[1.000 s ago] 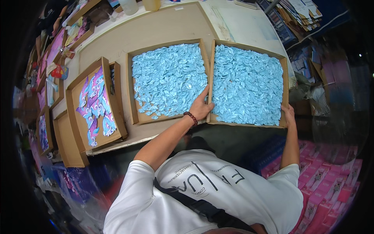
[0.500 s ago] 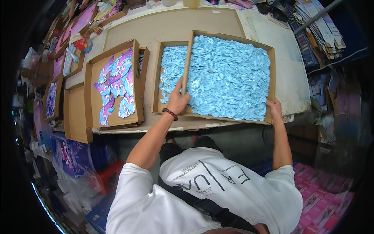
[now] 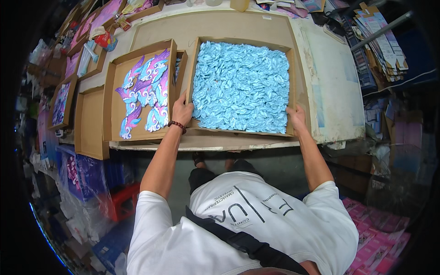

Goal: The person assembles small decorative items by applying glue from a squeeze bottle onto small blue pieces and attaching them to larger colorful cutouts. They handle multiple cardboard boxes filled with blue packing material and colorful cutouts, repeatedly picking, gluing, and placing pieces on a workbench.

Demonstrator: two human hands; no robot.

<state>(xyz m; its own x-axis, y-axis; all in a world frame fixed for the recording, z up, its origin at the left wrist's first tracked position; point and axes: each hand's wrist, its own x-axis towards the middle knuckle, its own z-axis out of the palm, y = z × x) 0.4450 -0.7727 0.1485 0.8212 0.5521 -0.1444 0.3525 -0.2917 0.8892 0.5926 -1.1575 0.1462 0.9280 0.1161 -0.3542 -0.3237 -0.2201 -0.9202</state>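
A shallow cardboard tray (image 3: 244, 133) stands in front of me on the table, filled edge to edge with small shiny light-blue leaf-shaped pieces (image 3: 240, 85). My left hand (image 3: 183, 112) is closed on its left wall near the front corner. Round the right wall, also near the front, my right hand (image 3: 297, 118) is closed. Left of my left hand lies another cardboard tray (image 3: 112, 91) with purple, pink and blue wave-patterned cutouts (image 3: 145, 91) in it. A further tray (image 3: 182, 68) shows partly from beneath that one.
An empty cardboard tray (image 3: 91, 123) juts over the table's front edge at left. Farther left is a small tray (image 3: 62, 103) of purple cutouts. Pale table surface (image 3: 330, 91) extends to the right. A red stool (image 3: 120, 201) stands below the table, and pink packages (image 3: 366, 238) lie at lower right.
Both my hands have carried the tray of blue pieces leftward. It now covers the other tray of blue pieces that showed at its left side.
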